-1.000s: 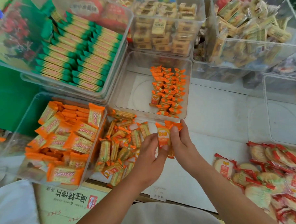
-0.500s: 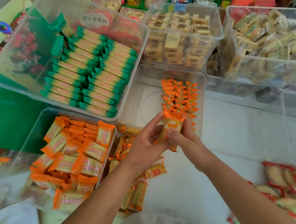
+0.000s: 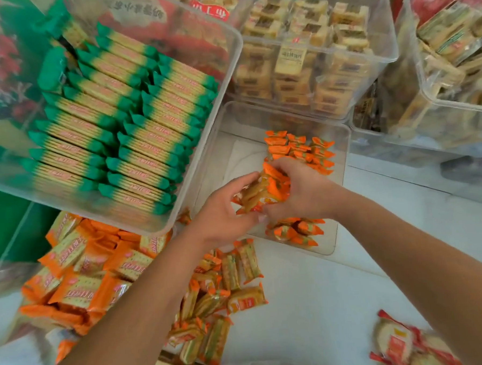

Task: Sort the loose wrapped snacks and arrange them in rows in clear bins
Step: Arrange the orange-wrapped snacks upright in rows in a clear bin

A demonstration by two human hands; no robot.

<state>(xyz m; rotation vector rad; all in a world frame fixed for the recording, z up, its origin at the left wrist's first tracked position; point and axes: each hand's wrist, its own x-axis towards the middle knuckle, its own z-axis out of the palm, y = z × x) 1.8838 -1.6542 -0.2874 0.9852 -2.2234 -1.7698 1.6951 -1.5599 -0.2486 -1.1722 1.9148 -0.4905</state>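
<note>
A small stack of orange-wrapped snacks is held between both hands over the middle clear bin. My left hand holds its left side and my right hand curls over its top and right side. Rows of the same orange snacks stand along the bin's right side, with a few more at its near end. A loose pile of these snacks lies on the white table in front of the bin, under my left forearm.
A bin of green-ended packs overhangs at the left, above a bin of larger orange packs. Bins of beige pastries and pale wrapped snacks stand behind. Red-wrapped rice crackers lie at the bottom right.
Both hands carried the orange snacks forward from the loose pile up into the middle bin. The view has moved closer to the bins.
</note>
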